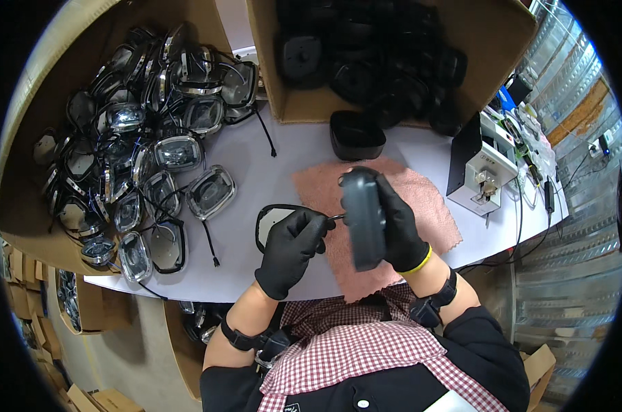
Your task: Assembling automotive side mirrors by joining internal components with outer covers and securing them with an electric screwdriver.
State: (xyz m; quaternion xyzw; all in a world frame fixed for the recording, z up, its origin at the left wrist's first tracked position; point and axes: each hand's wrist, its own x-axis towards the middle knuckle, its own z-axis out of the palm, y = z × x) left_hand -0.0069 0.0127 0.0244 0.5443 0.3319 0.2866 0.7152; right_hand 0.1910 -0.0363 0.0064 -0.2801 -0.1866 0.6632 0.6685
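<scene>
My right hand point(401, 233), in a black glove, grips a black rounded-square plastic housing point(366, 226) on edge above a pink cloth point(420, 199). My left hand point(290, 250), also gloved, is closed on a thin dark cord point(336, 217) that reaches toward the housing's left side. Partly hidden behind that hand, a lamp unit point(272, 221) with a pale plate and dark rim lies on the white table. Another black housing point(356, 135) rests just beyond the cloth. To the left sits a clear-faced lamp unit point(211, 192) with its short cable.
A large carton point(22, 144) at left holds many heaped lamp units point(125, 118), some spilling onto the table point(245, 175). A carton point(273, 82) of black housings stands at the back. At right are a white-and-black device point(486, 165) and loose cables point(523, 240).
</scene>
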